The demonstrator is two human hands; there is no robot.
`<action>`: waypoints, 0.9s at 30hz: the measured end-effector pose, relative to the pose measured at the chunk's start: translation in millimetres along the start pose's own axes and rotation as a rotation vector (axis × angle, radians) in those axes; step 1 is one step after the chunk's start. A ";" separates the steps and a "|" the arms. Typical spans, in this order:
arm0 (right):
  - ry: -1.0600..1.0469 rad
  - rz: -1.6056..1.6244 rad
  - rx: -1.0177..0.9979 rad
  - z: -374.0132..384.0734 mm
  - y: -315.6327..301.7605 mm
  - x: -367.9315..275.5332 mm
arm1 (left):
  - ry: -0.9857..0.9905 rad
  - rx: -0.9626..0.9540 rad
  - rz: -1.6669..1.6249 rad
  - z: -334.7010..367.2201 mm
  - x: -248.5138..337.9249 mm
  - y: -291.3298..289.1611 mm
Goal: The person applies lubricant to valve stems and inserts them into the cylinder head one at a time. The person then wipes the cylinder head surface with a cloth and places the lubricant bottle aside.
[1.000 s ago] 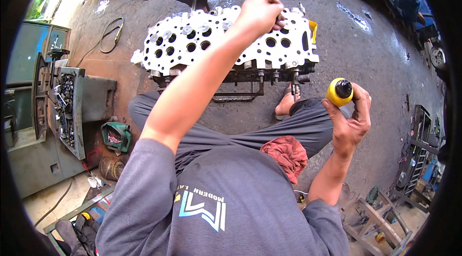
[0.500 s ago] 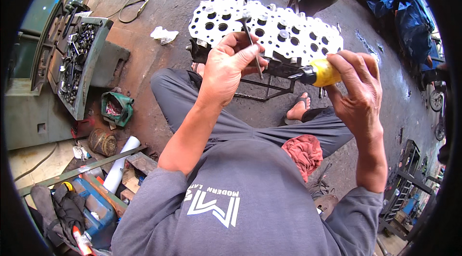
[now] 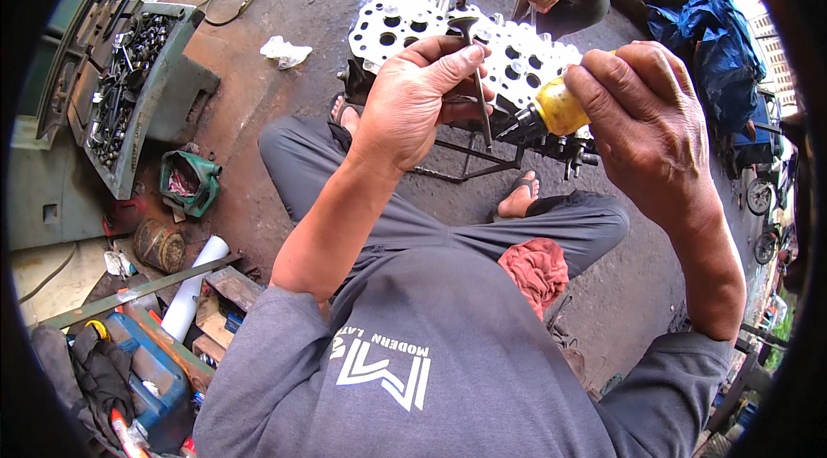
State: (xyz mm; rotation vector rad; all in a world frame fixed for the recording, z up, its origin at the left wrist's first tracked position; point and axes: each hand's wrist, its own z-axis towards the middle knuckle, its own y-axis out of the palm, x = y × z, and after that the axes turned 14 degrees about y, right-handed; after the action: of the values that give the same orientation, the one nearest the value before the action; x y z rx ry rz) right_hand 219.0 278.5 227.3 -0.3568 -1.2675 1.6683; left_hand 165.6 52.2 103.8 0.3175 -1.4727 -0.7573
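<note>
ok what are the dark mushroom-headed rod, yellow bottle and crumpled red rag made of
The dark mushroom-headed rod: likely metal, dull finish, from its slim straight stem and grey tone.
The rounded yellow bottle: probably plastic, slightly glossy, by its smooth surface and soft highlights.
The crumpled red rag: matt fabric, by its loose folds; fibre type unclear.

And there was the valve (image 3: 484, 118), dark and slim, pinched by its stem between thumb and fingers of the left hand (image 3: 409, 105)! Its flared, round head sat uppermost, the stem slanting down past the fingers to a bare lower end. Over on the right, the bottle (image 3: 562, 107), rounded and yellow, tipped well over in the right hand's (image 3: 642, 126) grip, its dark nozzle (image 3: 529, 120) aimed down and leftward, the tip near the valve's lower stem!
</note>
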 end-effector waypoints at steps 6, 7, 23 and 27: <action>-0.034 0.041 -0.004 1.8 4.8 -5.4 | -0.028 -0.015 -0.003 -3.5 -2.2 -2.3; -0.039 0.038 0.003 3.3 6.3 -5.2 | -0.031 -0.019 0.000 -4.0 -3.1 -1.4; -0.021 0.008 0.034 5.4 3.2 1.8 | -0.079 -0.001 0.062 -11.2 -9.2 8.3; -0.006 0.015 0.047 1.1 8.2 5.0 | -0.116 -0.015 0.062 -12.6 -11.4 16.0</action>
State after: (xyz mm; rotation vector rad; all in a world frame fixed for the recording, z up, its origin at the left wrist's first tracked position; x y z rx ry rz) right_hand 211.6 282.1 222.2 -0.3338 -1.2310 1.7104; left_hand 182.8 68.0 103.6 0.2188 -1.5779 -0.7462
